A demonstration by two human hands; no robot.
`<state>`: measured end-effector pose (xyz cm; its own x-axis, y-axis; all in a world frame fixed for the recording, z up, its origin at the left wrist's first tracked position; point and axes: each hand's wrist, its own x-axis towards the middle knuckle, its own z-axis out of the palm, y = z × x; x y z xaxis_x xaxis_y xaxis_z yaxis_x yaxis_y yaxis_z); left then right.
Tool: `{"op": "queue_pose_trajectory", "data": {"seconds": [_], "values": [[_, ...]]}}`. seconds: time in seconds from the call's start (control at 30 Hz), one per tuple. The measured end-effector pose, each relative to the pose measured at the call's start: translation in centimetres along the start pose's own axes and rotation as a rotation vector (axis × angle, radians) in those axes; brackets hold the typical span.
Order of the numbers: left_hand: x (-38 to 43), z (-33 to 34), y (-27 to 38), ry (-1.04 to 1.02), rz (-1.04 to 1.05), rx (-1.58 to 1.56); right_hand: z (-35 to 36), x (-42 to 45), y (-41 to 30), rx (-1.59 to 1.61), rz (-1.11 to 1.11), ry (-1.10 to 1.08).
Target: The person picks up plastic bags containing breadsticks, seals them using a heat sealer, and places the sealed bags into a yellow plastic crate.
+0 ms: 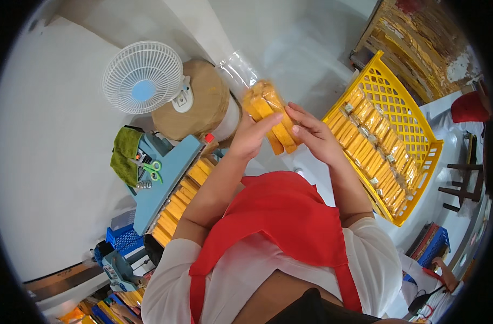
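Both my hands hold a clear plastic bag of orange-yellow bread sticks (270, 117) in front of my red apron. My left hand (250, 133) grips its left side, the thumb lying over the sticks. On the right side, the fingers and thumb of my right hand (315, 131) press against it. The clear, flat end of the bag (238, 69) extends up and away from me. To the right, a yellow plastic crate (426, 162) holds rows of similar wrapped packs (364, 158). More bagged sticks (181, 198) lie along a blue-grey machine (165, 182) at the left.
A white fan (143, 77) stands on a brown-covered round drum (201, 93). Green-handled scissors (153, 168) and a green cloth (125, 156) lie on the machine. A worn wooden surface (420, 48) is at upper right. Another person's arm (447, 275) shows at lower right.
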<state>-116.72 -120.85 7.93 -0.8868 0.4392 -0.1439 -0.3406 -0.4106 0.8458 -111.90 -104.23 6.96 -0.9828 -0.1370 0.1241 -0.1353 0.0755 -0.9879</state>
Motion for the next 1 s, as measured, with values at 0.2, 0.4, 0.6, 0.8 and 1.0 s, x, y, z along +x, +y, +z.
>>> {"op": "queue_pose_trajectory", "data": {"seconds": [0.2, 0.4, 0.6, 0.8, 1.0], "values": [[0.4, 1.4, 0.7, -0.158, -0.373, -0.602, -1.9, 5.4, -2.9, -0.018, -0.059, -0.355], [0.3, 0.6, 0.2, -0.11, -0.437, -0.793, -1.4, 8.0, -4.4, 0.201, 0.305, -0.512], [0.4, 0.3, 0.0, -0.074, -0.417, -0.762, -1.3, 8.4, -3.9, 0.222, 0.329, -0.514], [0.7, -1.6, -0.8, -0.211, -0.367, -0.624, -0.1, 5.7, -2.8, -0.318, -0.082, -0.24], [1.5, -3.3, -1.7, -0.431, -0.742, -0.583, -3.5, 4.6, 1.1, 0.175, 0.282, 0.106]]}}
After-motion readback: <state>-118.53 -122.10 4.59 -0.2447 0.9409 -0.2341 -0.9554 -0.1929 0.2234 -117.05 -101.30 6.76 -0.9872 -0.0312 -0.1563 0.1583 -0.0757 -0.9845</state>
